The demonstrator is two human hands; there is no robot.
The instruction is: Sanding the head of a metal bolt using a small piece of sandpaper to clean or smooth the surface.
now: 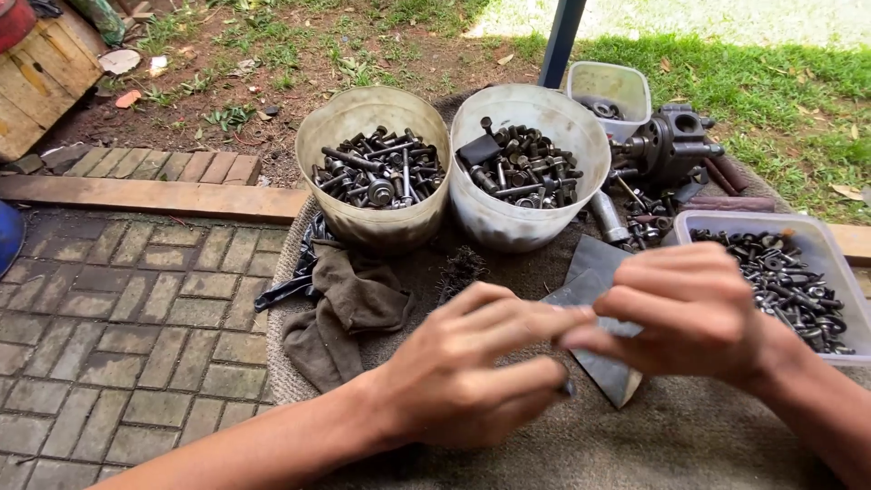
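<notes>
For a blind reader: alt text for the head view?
Two bare hands, left hand and right hand, meet fingertip to fingertip over a dark mat. Beyond stand two tubs of bolts and a rag.

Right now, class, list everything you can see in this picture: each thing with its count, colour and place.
Round tubs: two, off-white, side by side at the mat's far edge, full of dark bolts.
Rectangular tub: one, clear, right, holds dark metal parts.
Small clear tub: one, behind the round tubs.
Metal machine part: one, dark grey, right of the round tubs.
Rag: one, brown, crumpled left on the mat.
Dark sheet: one, black, under the hands.
Mat: one, grey-brown, on the brick paving.
Wooden plank: one, brown, along the paving.
Left hand: one, centre, fingers meeting the right hand over the sheet.
</notes>
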